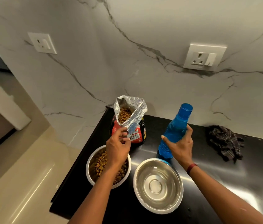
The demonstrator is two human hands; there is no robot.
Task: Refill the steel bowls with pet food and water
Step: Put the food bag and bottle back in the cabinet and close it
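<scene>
**petbowl_newbie:** So where's everything sitting? Hard to picture it.

**me:** Both round shiny steel bowls are on my glossy black worktop (224,183), side by side near the front edge. The left steel bowl (92,160) has a good layer of small brown kibble (101,165) in it, though my forearm covers part of it. The right steel bowl (158,185) has clear water in it; you can see the ring of the base through it and the waterline partway up the wall.

**petbowl_newbie:** And your hands?

**me:** My left hand (117,147) is up over the kibble bowl, fingertips pinching the torn front edge of the red pet food bag with the silver foil lining (130,118). The bag stands upright just behind that bowl, mouth wide open, brown kibble showing inside, barcode facing me. My right hand (180,145) is wrapped around the middle of the translucent blue plastic water bottle (173,131). It stands just behind the water bowl, leaning a bit, no cap on its mouth.

**petbowl_newbie:** Anything else on there?

**me:** A crumpled dark checked cloth (224,141) off to the right by the white marble wall (160,86), well apart from the bowls. There's a red band (191,168) on my right wrist too.
</scene>
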